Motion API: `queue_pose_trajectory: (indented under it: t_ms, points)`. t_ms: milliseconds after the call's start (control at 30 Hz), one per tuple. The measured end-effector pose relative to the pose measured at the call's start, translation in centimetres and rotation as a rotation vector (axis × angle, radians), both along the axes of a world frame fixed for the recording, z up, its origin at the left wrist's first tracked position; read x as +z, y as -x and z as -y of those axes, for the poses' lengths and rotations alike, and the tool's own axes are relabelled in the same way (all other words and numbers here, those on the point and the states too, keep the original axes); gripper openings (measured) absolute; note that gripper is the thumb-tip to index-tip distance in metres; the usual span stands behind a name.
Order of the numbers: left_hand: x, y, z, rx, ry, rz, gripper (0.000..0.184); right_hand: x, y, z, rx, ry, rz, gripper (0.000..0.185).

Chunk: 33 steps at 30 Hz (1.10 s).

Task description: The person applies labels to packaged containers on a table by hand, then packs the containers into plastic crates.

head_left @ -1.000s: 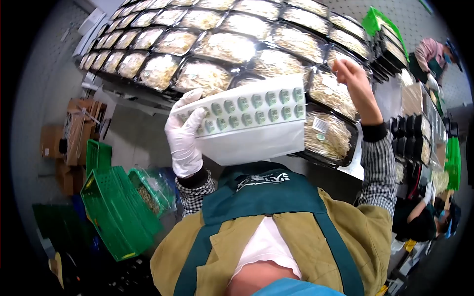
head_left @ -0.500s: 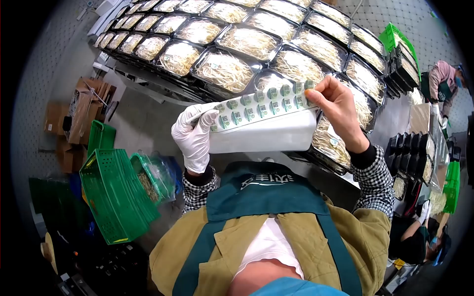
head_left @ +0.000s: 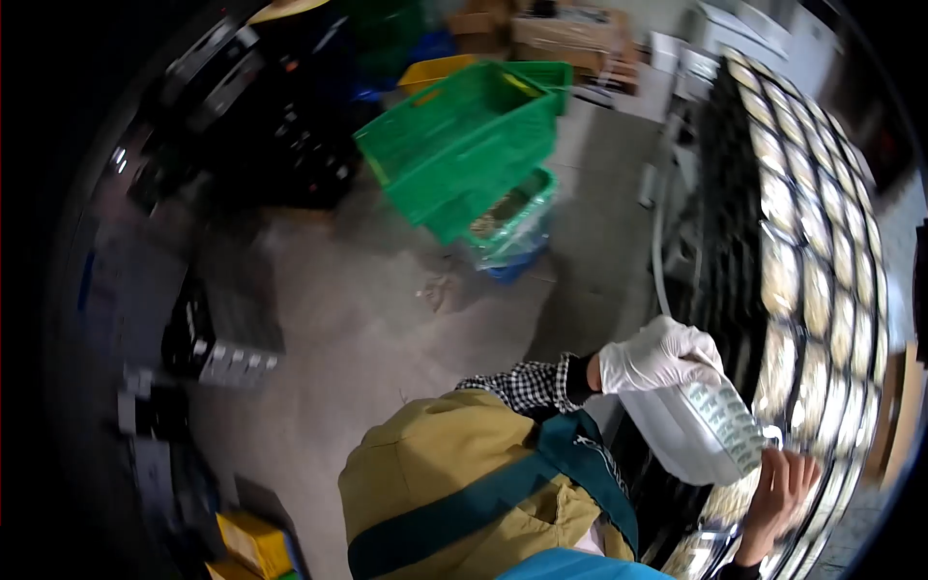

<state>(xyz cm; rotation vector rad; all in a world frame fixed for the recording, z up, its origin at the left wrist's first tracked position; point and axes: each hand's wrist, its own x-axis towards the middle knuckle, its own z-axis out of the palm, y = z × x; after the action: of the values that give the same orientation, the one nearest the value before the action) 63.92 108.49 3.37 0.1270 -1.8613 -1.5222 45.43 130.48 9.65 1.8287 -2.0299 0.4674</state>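
A white glove covers my left hand (head_left: 662, 356), whose fingers are closed on one end of a sheet of round green stickers (head_left: 727, 420). White backing paper (head_left: 677, 437) hangs from the sheet. My bare right hand (head_left: 781, 491) is at the sheet's other end, its fingers bent together at the edge; blur hides the exact contact. Behind and beside both hands, black trays of pale sprouts (head_left: 779, 280) stand in stacked rows under clear film.
Green crates (head_left: 464, 145) stand on the floor, with a smaller green basket (head_left: 512, 215) and plastic film beside them. Cardboard boxes (head_left: 565, 41) lie behind. A yellow box (head_left: 253, 543) is at the lower left, and grey-black equipment (head_left: 227, 333) stands at the left.
The view has swung round toward the floor and crates, so the tray stacks now stand at the right. My right hand, apart from the sheet at first, came to its edge and remains there.
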Motion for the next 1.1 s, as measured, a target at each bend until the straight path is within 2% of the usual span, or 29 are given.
queue_pose_trajectory:
  t_ms: [67,100,133,167,200,267,333,367,400,467,533,600,633,667,733,767,800,867,933,967,1100]
  points:
    - [0.2,-2.2,0.4,0.071,-0.069,0.098,0.017,1.1,-1.5,1.6,0.105,-0.041,-0.006,0.010]
    - [0.5,-2.7,0.7,0.146,-0.003,0.116,0.017,0.4,-0.2,1.6,0.174,-0.086,-0.005,0.021]
    - [0.2,-3.4,1.5,0.147,-0.052,0.179,0.017,0.0,0.7,2.2,0.240,-0.137,-0.012,0.033]
    - [0.5,-4.4,2.1,0.179,-0.058,0.167,0.017,2.6,-1.4,4.1,0.291,-0.109,-0.038,0.014]
    - [0.7,-5.0,2.6,0.208,-0.064,0.160,0.016,2.2,-1.0,5.1,0.396,-0.044,0.025,0.016]
    - [1.4,-7.9,4.1,0.268,-0.031,0.122,0.016,1.3,-1.3,6.6,0.514,0.211,0.547,0.013]
    - [1.1,-9.2,5.6,0.349,0.026,0.085,0.016,0.9,0.5,7.8,0.222,0.214,0.616,0.006]
    - [1.5,-10.4,6.3,0.365,0.008,0.110,0.016,1.8,-0.3,8.5,0.061,0.219,0.644,0.009]
    - [1.8,-11.4,7.0,0.378,-0.007,0.095,0.016,2.8,-1.1,9.9,-0.053,0.217,0.104,0.015]
    - [2.0,-12.4,8.2,0.407,-0.032,0.062,0.015,3.2,-1.7,12.0,-0.051,0.285,-0.019,0.013]
    - [1.7,-13.3,9.5,0.439,0.000,0.030,0.015,1.4,0.2,12.6,-0.124,0.151,0.236,0.014]
    - [1.7,-14.2,10.5,0.457,0.024,0.026,0.015,0.4,0.0,14.8,0.080,0.320,0.487,0.023]
    - [1.7,-14.8,10.9,0.416,-0.039,0.043,0.015,0.6,0.0,15.4,0.110,0.224,0.418,0.029]
    - [1.9,-15.5,11.3,0.431,-0.011,0.051,0.016,1.7,-2.2,16.4,-0.026,0.256,1.070,0.041]
    - [2.3,-16.4,11.6,0.469,0.051,0.068,0.017,4.0,-6.4,18.5,0.255,0.096,1.005,0.057]
    - [1.8,-16.5,11.8,0.499,0.088,0.009,0.017,3.7,-8.2,20.3,0.609,0.157,0.869,0.067]
    - [1.8,-17.1,11.9,0.494,0.105,0.030,0.015,5.4,-10.4,20.8,0.385,-0.108,0.833,0.073]
    - [2.2,-18.5,11.7,0.502,0.160,0.099,0.011,4.8,-13.1,22.9,0.549,-0.167,0.586,0.065]
    - [2.0,-19.7,11.5,0.523,0.180,0.061,0.012,2.8,-15.3,23.7,0.417,-0.183,0.815,0.073]
    - [1.8,-20.3,11.2,0.555,0.182,0.067,0.012,1.6,-13.8,24.7,0.455,-0.338,0.757,0.099]
    - [0.7,-23.0,8.6,0.691,0.195,0.093,0.013,-1.8,-14.2,26.7,0.683,-0.302,0.783,0.091]
